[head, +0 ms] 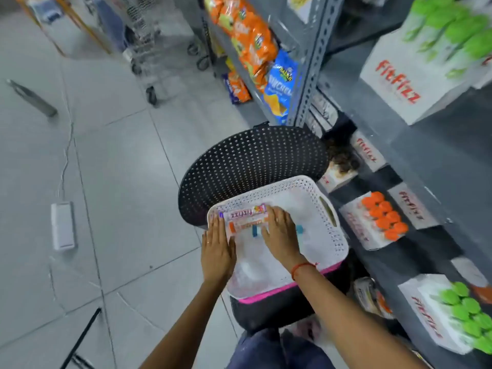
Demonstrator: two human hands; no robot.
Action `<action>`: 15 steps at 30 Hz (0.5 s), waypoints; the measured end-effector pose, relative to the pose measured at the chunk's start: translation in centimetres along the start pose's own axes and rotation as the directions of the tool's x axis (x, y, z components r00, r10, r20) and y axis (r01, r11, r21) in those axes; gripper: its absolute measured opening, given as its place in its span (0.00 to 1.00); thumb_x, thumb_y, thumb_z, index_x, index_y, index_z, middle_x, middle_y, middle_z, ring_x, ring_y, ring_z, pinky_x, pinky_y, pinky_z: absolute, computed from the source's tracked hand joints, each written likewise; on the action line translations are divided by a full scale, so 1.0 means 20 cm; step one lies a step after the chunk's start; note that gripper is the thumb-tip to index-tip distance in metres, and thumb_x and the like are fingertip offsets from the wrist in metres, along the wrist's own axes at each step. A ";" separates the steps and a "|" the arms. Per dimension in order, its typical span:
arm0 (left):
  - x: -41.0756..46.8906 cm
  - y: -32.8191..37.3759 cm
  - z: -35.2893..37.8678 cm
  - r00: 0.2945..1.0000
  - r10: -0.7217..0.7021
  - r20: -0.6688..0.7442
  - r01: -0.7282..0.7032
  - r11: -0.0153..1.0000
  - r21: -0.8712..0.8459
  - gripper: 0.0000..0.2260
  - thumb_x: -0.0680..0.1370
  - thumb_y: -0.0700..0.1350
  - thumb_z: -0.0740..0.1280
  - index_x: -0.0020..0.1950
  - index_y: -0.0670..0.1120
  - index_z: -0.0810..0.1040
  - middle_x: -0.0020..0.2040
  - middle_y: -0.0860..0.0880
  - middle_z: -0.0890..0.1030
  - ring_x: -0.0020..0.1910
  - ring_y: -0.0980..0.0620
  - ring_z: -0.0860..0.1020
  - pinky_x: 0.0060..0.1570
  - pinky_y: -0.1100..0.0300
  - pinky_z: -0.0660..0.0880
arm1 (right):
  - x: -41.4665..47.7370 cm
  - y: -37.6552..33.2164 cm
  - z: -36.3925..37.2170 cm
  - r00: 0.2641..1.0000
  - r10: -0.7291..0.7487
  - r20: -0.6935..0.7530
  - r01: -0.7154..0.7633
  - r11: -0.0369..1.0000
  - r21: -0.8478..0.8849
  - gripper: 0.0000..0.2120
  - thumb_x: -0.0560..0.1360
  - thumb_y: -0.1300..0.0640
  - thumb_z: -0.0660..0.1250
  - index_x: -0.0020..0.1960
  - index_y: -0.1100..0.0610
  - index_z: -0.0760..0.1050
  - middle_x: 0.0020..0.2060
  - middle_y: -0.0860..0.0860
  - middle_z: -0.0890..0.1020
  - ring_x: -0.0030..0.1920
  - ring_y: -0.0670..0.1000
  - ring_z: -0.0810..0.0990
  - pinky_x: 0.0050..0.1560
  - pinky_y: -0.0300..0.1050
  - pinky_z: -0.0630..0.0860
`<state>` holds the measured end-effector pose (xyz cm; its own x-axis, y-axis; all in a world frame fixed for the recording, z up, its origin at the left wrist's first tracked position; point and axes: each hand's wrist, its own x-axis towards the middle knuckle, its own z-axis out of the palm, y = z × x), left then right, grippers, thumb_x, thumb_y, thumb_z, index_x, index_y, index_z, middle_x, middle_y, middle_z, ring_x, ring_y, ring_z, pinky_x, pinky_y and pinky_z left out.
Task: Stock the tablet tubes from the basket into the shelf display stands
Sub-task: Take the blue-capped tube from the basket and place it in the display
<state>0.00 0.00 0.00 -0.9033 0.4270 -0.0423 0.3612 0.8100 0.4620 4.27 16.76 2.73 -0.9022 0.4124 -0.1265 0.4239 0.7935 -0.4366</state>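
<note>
Basket: I see a white perforated plastic basket (328, 237) resting on the seat of a black perforated chair (250, 161), beside the grey metal shelving (436, 166).
Tubes in basket: a white FitFizz tablet tube with a purple cap (243, 213) lies crosswise at the far end; an orange-capped tube (241, 225) lies just behind it; blue caps (299, 229) show nearby.
Left hand (217, 249): I see it flat, fingers extended and together, fingertips at the purple-cap end of the tubes; whether it has any hold, I cannot tell.
Right hand (279, 233): fingers spread and laid over the other end of the same tubes, pressing rather than wrapped; a red thread sits on the wrist.
Display stands: white FitFizz cardboard stands on the shelves, one holding orange-capped tubes (383, 218), two holding green-capped tubes (466, 315).
Floor: grey tiles, a white power strip (62, 226).
</note>
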 end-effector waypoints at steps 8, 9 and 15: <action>-0.05 -0.10 0.19 0.989 -0.070 0.126 0.029 0.952 0.305 0.24 0.80 0.47 0.55 0.73 0.37 0.59 0.72 0.38 0.66 0.70 0.40 0.65 0.68 0.42 0.54 | 0.06 0.06 0.22 0.903 -0.217 0.370 0.321 0.915 -0.246 0.17 0.77 0.64 0.58 0.65 0.54 0.68 0.62 0.60 0.72 0.61 0.62 0.71 0.54 0.56 0.73; -0.05 -0.11 0.21 0.989 -0.076 0.126 0.029 0.940 0.339 0.24 0.80 0.47 0.54 0.73 0.37 0.59 0.72 0.38 0.66 0.70 0.40 0.65 0.68 0.43 0.53 | 0.07 0.07 0.23 0.888 -0.232 0.396 0.358 0.891 -0.280 0.17 0.77 0.65 0.59 0.64 0.54 0.69 0.61 0.60 0.72 0.61 0.62 0.70 0.54 0.57 0.73; -0.05 -0.10 0.21 0.980 -0.121 0.160 0.051 0.922 0.384 0.26 0.80 0.48 0.56 0.74 0.39 0.54 0.74 0.39 0.61 0.73 0.41 0.58 0.71 0.46 0.42 | 0.05 0.09 0.14 0.921 -0.299 0.249 0.351 0.916 -0.196 0.17 0.73 0.67 0.66 0.60 0.55 0.75 0.55 0.58 0.79 0.54 0.60 0.78 0.48 0.52 0.79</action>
<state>1.21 -0.36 -4.62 -0.8913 0.3851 -0.2392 0.3761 0.9228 0.0840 3.98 17.35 -0.66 -0.9777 0.0309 -0.2077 0.0876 0.9589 -0.2699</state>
